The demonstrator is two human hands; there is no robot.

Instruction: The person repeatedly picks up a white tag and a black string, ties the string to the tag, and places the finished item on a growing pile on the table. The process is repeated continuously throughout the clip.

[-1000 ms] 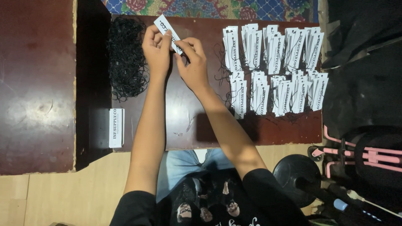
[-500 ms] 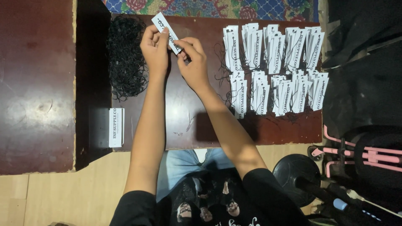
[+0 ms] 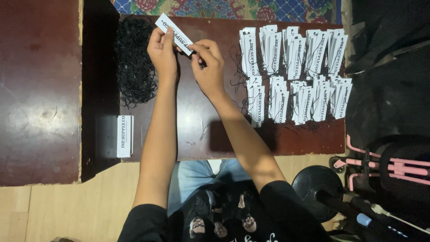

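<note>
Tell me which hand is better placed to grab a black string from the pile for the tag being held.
Left, probably. The left hand grips the white tag right beside the pile of black strings. The right hand pinches the tag's other end, farther from the pile, nearer the finished tags.

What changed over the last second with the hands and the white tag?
Very little. Both hands, left hand and right hand, keep hold of the white tag; its free end has tilted slightly further up and left. The black string pile, the lone tag stack and the rows of strung tags stayed put.
</note>
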